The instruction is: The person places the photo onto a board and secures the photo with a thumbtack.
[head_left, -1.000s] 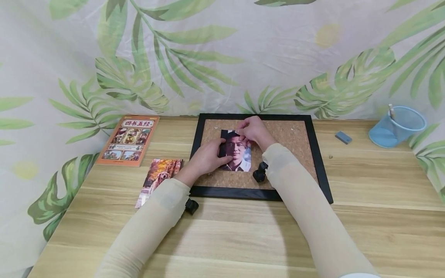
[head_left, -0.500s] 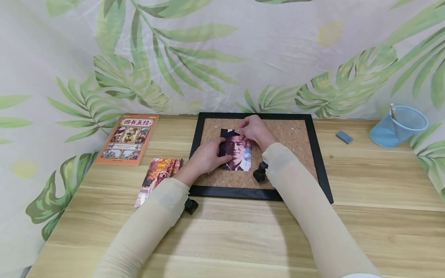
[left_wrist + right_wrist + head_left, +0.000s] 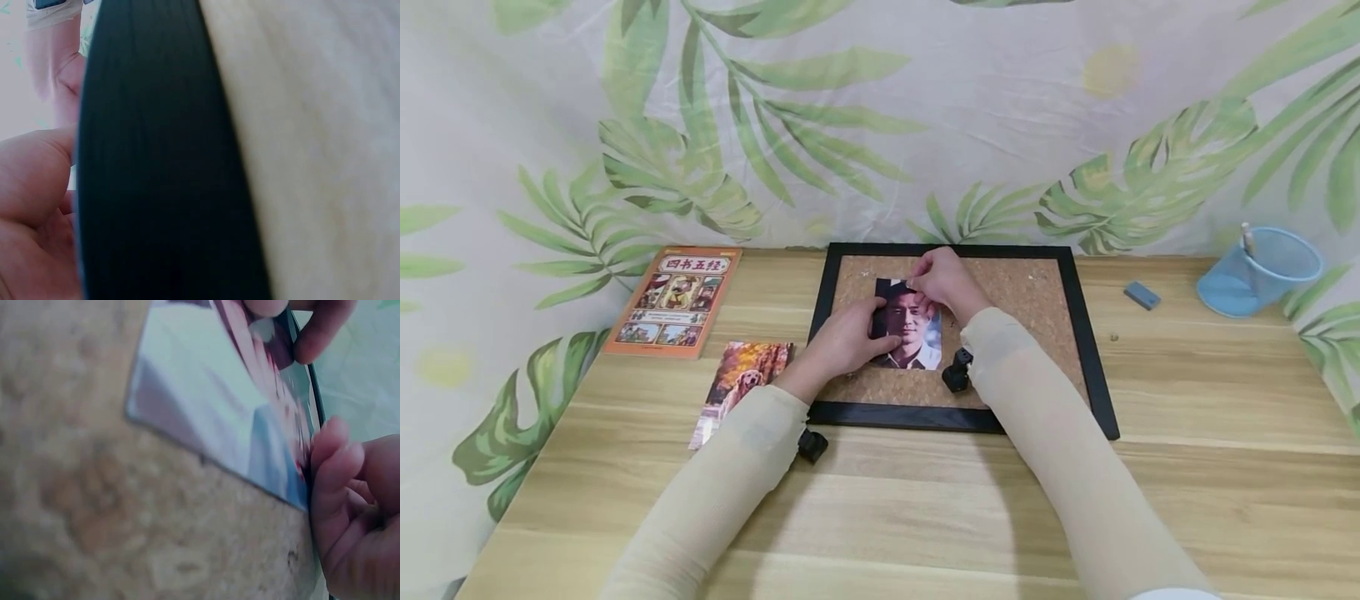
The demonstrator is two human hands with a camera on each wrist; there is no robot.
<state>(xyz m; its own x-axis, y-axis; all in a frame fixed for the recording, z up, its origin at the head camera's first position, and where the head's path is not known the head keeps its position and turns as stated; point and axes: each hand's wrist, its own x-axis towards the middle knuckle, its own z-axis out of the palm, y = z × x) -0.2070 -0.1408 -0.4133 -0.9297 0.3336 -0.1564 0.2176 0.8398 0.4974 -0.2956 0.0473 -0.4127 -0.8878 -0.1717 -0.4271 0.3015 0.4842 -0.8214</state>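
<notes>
On the corkboard (image 3: 1015, 333), framed in black, lies a portrait photo (image 3: 917, 360) of a person in a dark cap. My left hand (image 3: 844, 340) rests at its left side, thumb on the photo's lower part and forefinger near the upper left edge. At the top edge, thumb and forefinger of my right hand (image 3: 950, 285) pinch something small that the fingertips hide. In the right wrist view the photo (image 3: 187, 381) slants across the cork, with the right hand (image 3: 356, 506) curled at its edge. The left wrist view shows mostly the black frame (image 3: 162, 162).
Left of the board lie a photo of a dog (image 3: 747, 379), partly under the left forearm, and an orange book (image 3: 673, 302). To the right are a blue eraser (image 3: 1142, 295), a tiny object (image 3: 1114, 337) and a blue mesh pen cup (image 3: 1240, 287). A leaf-patterned cloth stands behind.
Both hands stay in nearly the same place on the photo. My right wrist has shifted very slightly to the left.
</notes>
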